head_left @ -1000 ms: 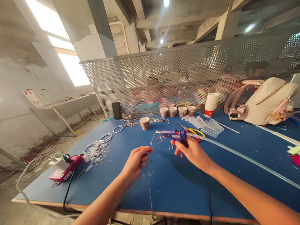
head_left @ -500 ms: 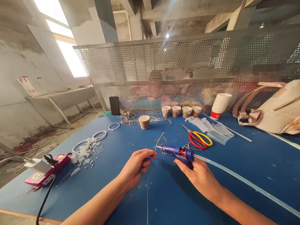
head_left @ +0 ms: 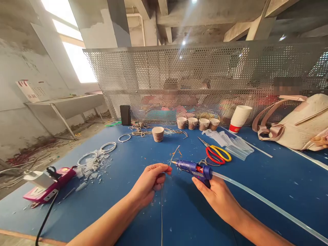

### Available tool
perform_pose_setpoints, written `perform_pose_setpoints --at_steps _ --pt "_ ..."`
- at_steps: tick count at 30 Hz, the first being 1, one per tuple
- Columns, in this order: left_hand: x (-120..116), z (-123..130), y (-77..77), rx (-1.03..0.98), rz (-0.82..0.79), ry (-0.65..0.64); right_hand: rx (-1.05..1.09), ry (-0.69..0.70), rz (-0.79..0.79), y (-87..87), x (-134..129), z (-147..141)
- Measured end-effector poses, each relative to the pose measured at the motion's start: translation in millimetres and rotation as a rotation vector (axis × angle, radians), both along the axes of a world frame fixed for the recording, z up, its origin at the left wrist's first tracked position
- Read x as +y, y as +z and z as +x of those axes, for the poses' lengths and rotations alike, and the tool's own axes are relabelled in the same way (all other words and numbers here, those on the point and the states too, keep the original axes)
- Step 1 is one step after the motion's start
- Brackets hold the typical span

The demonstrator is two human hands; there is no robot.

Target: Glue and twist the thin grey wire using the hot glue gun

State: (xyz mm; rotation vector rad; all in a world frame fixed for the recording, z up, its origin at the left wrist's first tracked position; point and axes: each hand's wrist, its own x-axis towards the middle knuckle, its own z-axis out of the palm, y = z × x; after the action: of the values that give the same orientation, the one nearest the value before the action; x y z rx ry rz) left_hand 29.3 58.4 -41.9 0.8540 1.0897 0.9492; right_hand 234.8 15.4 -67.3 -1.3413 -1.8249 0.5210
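Pinched in the fingers of my left hand (head_left: 152, 179) is a thin cord (head_left: 162, 215); its end sticks up past the fingertips and the rest hangs down toward the table's near edge. My right hand (head_left: 217, 196) is wrapped round the handle of a blue glue gun (head_left: 191, 167). The gun's nozzle points left, close to the cord's upper end; whether they touch I cannot tell. From the gun's back a long clear glue stick (head_left: 263, 201) runs off to the lower right. A small cup (head_left: 158, 134) stands beyond my hands.
Red-and-yellow scissors (head_left: 217, 153) and clear glue sticks (head_left: 239, 147) lie right. Several small cups (head_left: 192, 123), stacked paper cups (head_left: 240, 119) and a bag (head_left: 304, 124) are behind. White rings (head_left: 108, 147), scraps and a pink power strip (head_left: 51, 186) lie left. A perforated metal screen (head_left: 153, 75) closes the back.
My view has shifted slightly. Both hands keep nearly the same pose, with the glue gun's nozzle still close to the cord.
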Motion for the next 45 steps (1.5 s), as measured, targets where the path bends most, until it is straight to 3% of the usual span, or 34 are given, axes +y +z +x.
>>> perform_pose_setpoints --at_steps 45 --pt "-2.1 3.2 2.2 -0.001 -0.003 -0.001 -0.065 -0.056 0.124 4.9 -4.1 -2.2"
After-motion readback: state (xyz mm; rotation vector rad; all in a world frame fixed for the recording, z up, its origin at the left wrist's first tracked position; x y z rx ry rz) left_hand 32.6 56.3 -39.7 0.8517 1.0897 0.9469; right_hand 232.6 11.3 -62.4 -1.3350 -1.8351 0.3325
